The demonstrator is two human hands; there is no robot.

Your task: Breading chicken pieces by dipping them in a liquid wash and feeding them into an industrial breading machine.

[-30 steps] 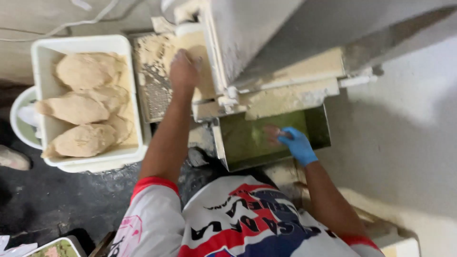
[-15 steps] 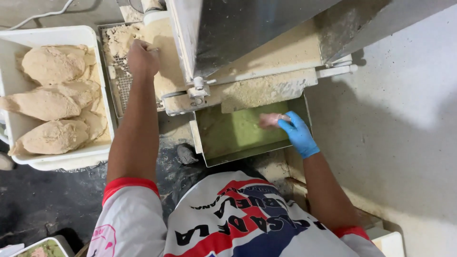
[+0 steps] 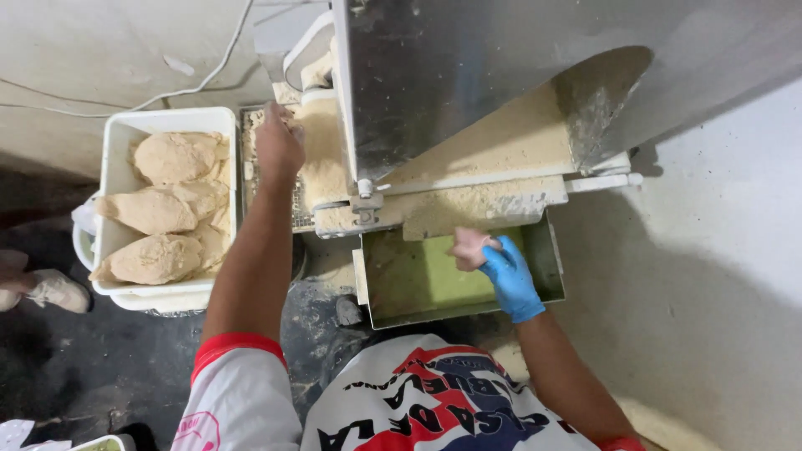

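Breading at a metal machine [image 3: 468,92], partway along by the look of it. Left hand [image 3: 278,144], bare, palm down and fingers together, resting on the crumb-covered feed end at the machine's left edge, beside a wire grid [image 3: 251,159]; whether anything lies under the palm cannot be told. Right hand [image 3: 505,276], in a blue glove, fingers curled around a pale, uncoated-looking piece of meat [image 3: 469,247], held just under the machine's front lip, above the green-floored metal tray [image 3: 547,267]. Tray floor otherwise dusted with crumbs near its left wall only.

Done so far, judging from the layout: several crumb-coated pieces [image 3: 159,209] piled in the white tub [image 3: 113,142] at the machine's left side, filling most of it. Left to do: the piece in the gloved hand not yet coated, not yet in the tub; how many more pieces wait cannot be told.
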